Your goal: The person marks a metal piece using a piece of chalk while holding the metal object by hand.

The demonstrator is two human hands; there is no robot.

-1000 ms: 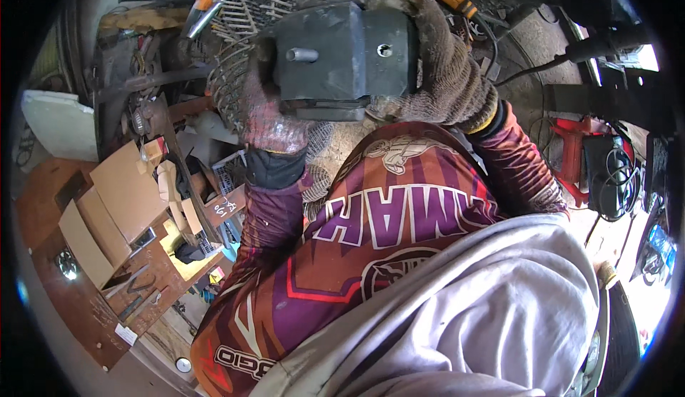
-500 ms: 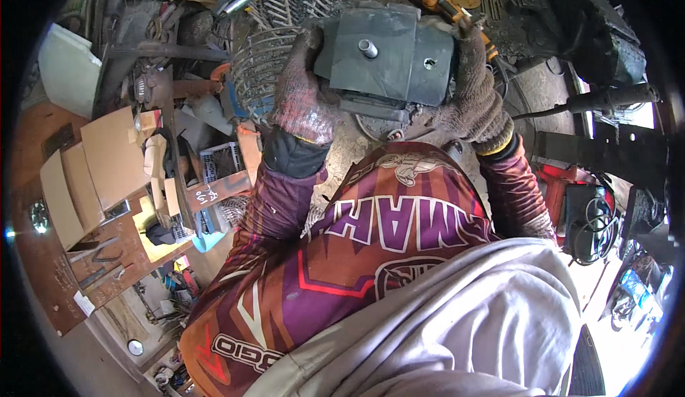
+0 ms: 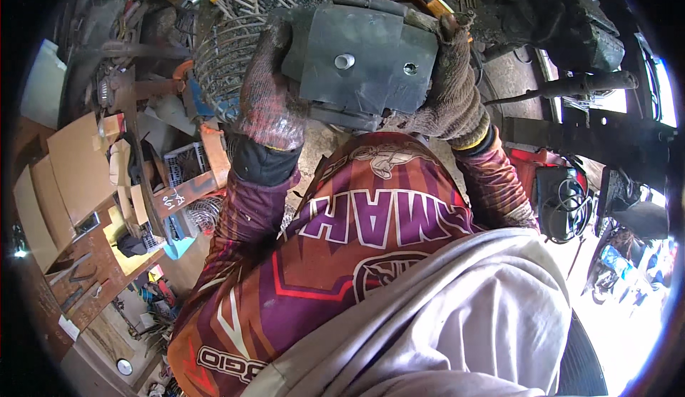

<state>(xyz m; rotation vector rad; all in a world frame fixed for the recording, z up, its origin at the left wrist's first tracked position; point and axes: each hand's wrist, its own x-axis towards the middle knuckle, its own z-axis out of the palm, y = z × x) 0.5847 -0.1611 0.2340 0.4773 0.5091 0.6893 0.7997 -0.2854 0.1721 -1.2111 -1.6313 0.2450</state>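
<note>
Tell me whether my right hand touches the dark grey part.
Touching: the head view shows the gloved right hand against the right end of the dark grey part, with no gap.

Top of grey metal block [image 3: 371, 43] left open, interrupted by short tube [image 3: 345, 61]. Left side blocked by left hand [image 3: 270, 90], right side by right hand [image 3: 457, 90]; near side crowded by shirt [image 3: 314, 272]. Way farther left obstructed by wire coils [image 3: 227, 60].

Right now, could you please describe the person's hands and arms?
The left hand and right hand wear brownish knit gloves, the left reddish in patches, the right with a yellow hem. The long sleeves are maroon and purple; a wide black cuff shows at the left wrist.
</note>
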